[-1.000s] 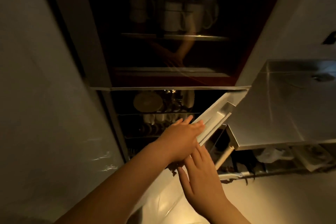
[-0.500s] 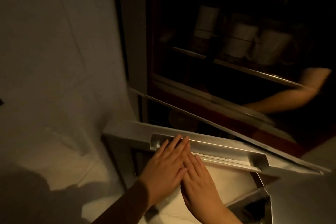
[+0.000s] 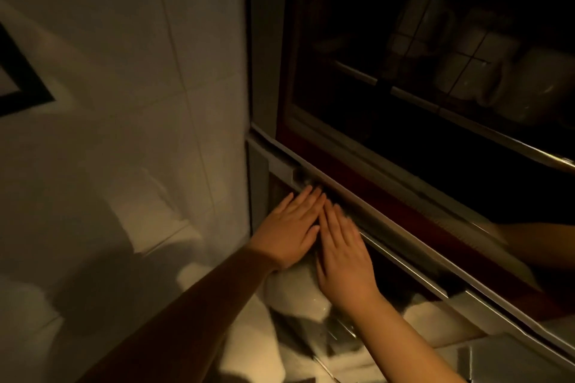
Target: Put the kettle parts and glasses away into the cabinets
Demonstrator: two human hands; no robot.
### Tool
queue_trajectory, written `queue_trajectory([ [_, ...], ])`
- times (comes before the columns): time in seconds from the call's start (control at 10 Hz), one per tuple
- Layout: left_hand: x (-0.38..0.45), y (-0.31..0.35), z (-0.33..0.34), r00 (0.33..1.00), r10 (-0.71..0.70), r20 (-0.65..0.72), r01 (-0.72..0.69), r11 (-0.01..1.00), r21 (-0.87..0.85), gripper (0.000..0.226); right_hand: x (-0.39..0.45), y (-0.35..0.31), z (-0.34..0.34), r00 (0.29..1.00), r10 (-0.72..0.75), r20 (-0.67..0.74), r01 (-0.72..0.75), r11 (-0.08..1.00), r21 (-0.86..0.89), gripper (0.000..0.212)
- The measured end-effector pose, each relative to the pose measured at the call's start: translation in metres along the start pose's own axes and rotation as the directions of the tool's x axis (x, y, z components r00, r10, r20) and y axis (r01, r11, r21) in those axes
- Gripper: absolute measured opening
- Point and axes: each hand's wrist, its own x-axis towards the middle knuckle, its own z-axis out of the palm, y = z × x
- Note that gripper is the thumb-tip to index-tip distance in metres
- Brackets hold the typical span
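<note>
I press my left hand (image 3: 291, 228) and right hand (image 3: 342, 250) flat, fingers straight, side by side on the reflective glass flap door (image 3: 311, 295); I should push evenly until it seats; pale mugs (image 3: 479, 50) sit behind dark glass above; no kettle parts visible.

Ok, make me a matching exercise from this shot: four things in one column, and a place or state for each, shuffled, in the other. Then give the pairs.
Things:
1. left hand
2. right hand
3. white mugs
4. tiled wall

Places or states:
A. behind the dark glass of the upper cabinet
B. flat on the lower cabinet door, fingertips at its metal handle strip, the nearer of the two to the wall
C. left of the cabinet
D. flat on the lower cabinet door, on the side away from the wall

Pairs: 1-B, 2-D, 3-A, 4-C
</note>
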Motion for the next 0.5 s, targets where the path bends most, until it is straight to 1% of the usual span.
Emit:
queue_trajectory([
  [0.1, 0.009, 0.004, -0.003, 0.999, -0.039, 0.031, 0.038, 0.999, 0.023, 0.066, 0.005, 0.004, 0.0, 1.0, 0.002, 0.0, -0.002, 0.999, -0.033, 0.066],
  [0.2, 0.01, 0.01, -0.01, 0.993, -0.092, 0.072, 0.089, 0.995, 0.046, 0.057, 0.006, 0.003, 0.0, 0.999, -0.015, 0.03, 0.017, 0.998, -0.059, 0.069],
  [0.3, 0.0, 0.019, -0.018, 0.969, -0.198, 0.146, 0.192, 0.98, 0.051, 0.061, 0.007, 0.002, -0.005, 0.996, 0.019, 0.089, -0.013, 0.998, -0.069, 0.078],
  [0.4, -0.037, 0.03, -0.026, 0.93, -0.305, 0.206, 0.303, 0.952, 0.043, 0.066, 0.004, -0.003, -0.019, 0.99, 0.0, 0.138, 0.005, 0.999, -0.04, 0.076],
  [0.5, -0.088, 0.044, -0.041, 0.905, -0.403, 0.138, 0.401, 0.915, 0.045, 0.064, -0.003, -0.017, -0.048, 0.963, -0.022, 0.268, 0.0, 0.997, 0.08, 0.069],
])
